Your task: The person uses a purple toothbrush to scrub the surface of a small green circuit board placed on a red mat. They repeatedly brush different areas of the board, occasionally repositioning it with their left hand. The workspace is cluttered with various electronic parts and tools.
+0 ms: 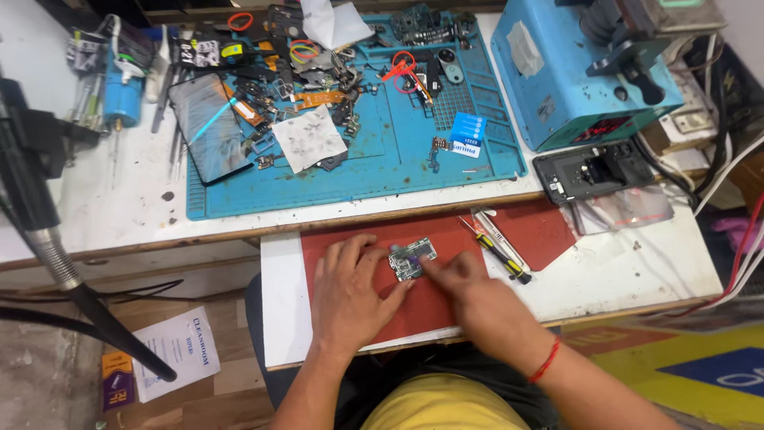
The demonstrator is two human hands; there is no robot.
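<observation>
A: A small circuit board (412, 259) is pinned flat on the red mat (549, 231), just past the fingertips of the left hand (350, 295).

B: That left hand is laid palm down with the fingers spread, the tips touching the board's near edge.

A: And the right hand (461, 285)? Its fingers are bunched together and pressed onto the board's right side; whether anything is pinched there cannot be told.

B: A yellow-and-black screwdriver (495, 251) is seen lying just beyond the right hand, well apart from the left.

A: A dark phone frame (593, 173) is parked further out past the right hand.
</observation>
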